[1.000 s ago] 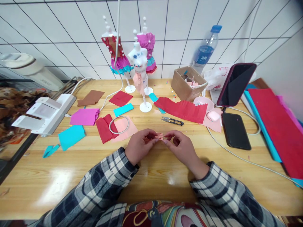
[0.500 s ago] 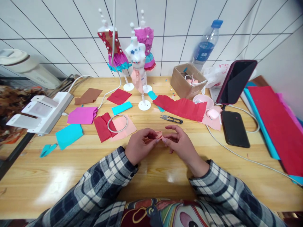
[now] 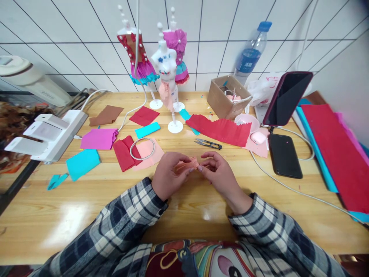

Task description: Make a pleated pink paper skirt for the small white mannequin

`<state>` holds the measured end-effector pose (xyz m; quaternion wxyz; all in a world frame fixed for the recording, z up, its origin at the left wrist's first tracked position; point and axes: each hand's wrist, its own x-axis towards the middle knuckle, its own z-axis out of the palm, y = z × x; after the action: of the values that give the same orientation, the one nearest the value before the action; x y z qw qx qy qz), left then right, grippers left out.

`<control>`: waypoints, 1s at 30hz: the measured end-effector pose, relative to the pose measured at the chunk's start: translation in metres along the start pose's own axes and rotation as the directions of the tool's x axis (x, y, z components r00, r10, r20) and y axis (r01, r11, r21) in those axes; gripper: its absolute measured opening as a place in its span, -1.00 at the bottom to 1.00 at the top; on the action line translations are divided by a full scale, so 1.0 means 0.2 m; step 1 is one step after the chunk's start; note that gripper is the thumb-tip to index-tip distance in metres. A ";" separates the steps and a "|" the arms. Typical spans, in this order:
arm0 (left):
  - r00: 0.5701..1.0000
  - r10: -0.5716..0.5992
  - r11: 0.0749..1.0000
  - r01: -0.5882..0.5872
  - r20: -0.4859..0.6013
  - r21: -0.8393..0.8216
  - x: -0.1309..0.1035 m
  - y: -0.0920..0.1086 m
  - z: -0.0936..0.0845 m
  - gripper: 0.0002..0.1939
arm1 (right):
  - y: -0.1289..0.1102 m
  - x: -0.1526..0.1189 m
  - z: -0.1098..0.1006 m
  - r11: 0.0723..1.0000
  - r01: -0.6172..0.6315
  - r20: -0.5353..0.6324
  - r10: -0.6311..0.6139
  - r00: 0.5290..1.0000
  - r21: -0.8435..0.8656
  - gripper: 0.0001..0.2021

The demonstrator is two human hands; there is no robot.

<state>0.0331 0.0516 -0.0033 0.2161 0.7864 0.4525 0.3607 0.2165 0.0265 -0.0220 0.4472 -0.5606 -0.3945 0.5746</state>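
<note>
Between my fingertips, above the front middle of the table, is a small gathered piece of peach crepe paper (image 3: 192,163). My left hand (image 3: 173,174) pinches most of it, and the fingers hide part of the piece. My right hand (image 3: 217,169) grips its right end between thumb and forefinger, the other fingers curled. Just beyond the hands lie small black thread snips (image 3: 208,144). Behind them stands a white mini mannequin (image 3: 165,63) with a peach piece (image 3: 165,94) at its hip.
Two dressed mannequins stand behind. Left lie folded brown, purple, blue and red sheets and a metal ring (image 3: 142,149). A red jagged-edged strip (image 3: 220,130), a cardboard box (image 3: 227,98), a bottle (image 3: 250,54) and a black phone (image 3: 286,156) are to the right. A white cable (image 3: 291,188) crosses there.
More of the peach crepe paper shows between my hands, its gathered end turned up. My fingers have shifted slightly on it. The whole view has moved a little.
</note>
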 end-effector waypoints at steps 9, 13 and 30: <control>0.945 0.324 0.878 -0.313 0.031 0.361 -0.03 0.00 -0.02 -0.83 | 0.02 -0.02 0.02 0.993 0.072 -0.057 -0.067 0.996 0.095 -0.58; 0.961 0.267 0.888 -0.272 0.067 0.371 -0.04 0.00 -0.02 -0.81 | 0.03 -0.03 0.03 0.994 0.078 -0.059 -0.074 0.996 0.082 -0.59; 0.998 -0.059 0.977 0.065 0.036 -0.203 0.00 0.00 0.00 -0.91 | -0.02 -0.04 -0.03 0.773 0.446 0.028 -0.487 0.873 -0.451 -0.79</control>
<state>0.0319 0.0516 -0.0033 0.3136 0.7506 0.4342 0.3868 0.2230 0.0202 -0.0156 0.4533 -0.5573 -0.6208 0.3140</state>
